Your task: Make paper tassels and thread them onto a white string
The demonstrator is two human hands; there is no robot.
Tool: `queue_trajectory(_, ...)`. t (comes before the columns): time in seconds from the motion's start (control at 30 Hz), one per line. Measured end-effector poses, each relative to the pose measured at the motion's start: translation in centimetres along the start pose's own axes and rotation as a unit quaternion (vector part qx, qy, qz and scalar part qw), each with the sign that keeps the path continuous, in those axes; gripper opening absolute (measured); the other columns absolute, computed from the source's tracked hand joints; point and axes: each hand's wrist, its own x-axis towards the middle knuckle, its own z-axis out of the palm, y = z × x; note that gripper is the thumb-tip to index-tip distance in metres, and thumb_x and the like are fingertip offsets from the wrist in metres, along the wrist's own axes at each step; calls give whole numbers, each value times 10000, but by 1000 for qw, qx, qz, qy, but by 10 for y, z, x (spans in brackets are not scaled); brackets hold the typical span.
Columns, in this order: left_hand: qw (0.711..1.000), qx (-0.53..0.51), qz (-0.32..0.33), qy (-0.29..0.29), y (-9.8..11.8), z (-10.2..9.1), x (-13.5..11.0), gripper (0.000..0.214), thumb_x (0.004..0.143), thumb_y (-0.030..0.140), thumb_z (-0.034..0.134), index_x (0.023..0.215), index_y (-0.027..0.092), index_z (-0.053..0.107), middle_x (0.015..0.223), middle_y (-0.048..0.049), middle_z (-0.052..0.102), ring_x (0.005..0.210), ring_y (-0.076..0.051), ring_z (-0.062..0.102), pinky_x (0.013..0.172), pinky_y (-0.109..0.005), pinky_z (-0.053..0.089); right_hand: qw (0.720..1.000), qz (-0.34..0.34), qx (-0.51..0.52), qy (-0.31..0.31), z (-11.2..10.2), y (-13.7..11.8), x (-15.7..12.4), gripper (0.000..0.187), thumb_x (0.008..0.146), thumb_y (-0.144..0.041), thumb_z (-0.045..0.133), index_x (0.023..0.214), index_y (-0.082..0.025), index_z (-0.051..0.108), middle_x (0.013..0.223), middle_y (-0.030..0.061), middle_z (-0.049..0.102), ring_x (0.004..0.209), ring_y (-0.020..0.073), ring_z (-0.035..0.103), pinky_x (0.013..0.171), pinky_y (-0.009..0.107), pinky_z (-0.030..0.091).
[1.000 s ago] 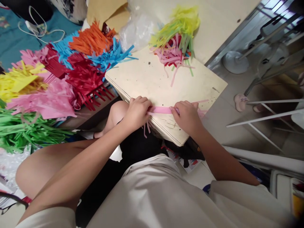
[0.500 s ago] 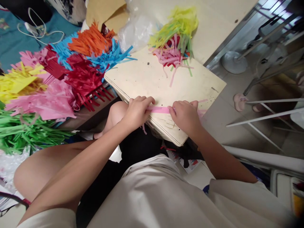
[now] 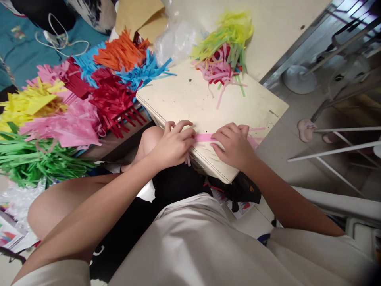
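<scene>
A pink fringed paper strip point(image 3: 204, 137) lies along the near edge of a pale wooden board point(image 3: 190, 99). My left hand point(image 3: 174, 143) pinches its left end, with pink fringe hanging below the fingers. My right hand point(image 3: 235, 143) is curled over the strip's right part, fingers closed on it. More of the pink strip point(image 3: 254, 140) sticks out past my right hand towards the board's corner. Only a short stretch shows between the hands.
A heap of yellow, green and pink fringe point(image 3: 224, 47) sits at the board's far end. Piles of red point(image 3: 111, 97), blue, orange, pink, yellow and green point(image 3: 32, 161) fringed paper lie to the left. Metal chair legs point(image 3: 330, 149) and a fan base point(image 3: 299, 77) stand on the right.
My hands have come closer together along the pink strip, so less of it shows between them. The view shifted slightly right.
</scene>
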Motion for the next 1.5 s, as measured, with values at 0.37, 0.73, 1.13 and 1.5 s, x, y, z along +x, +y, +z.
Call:
queue_trajectory(0.37,999,-19,-42,18,-2,6,-8,212,1094,114,591,1061,222,770,1245,-131,818,1460,-399,625,1080,-610,403,999,13,43,-10,2,8,-1,137,1134,-255,655,1021,-214,720,1090,106,814,1127,332,634,962,494,290)
queue_trajectory(0.73,979,-35,-201,-6,4,0,8,179,1102,271,611,954,212,691,1274,-193,700,1307,-399,569,1055,-600,511,998,44,33,-9,8,12,-1,184,1143,-202,550,974,-220,620,1041,109,777,1066,315,588,914,466,261)
queue_trajectory(1.13,977,-4,-211,27,0,10,11,231,1126,345,626,970,202,717,1262,-217,658,1284,-429,535,1041,-646,521,990,129,57,3,10,12,9,270,1087,-246,584,838,-226,481,865,93,665,962,295,558,883,443,267)
queue_trajectory(1.5,970,9,-241,38,10,10,17,112,1081,226,630,1144,212,722,1269,-198,661,1313,-437,546,1072,-624,506,989,150,1,-14,1,2,14,250,1103,-231,607,863,-214,540,908,104,688,989,312,577,912,462,297)
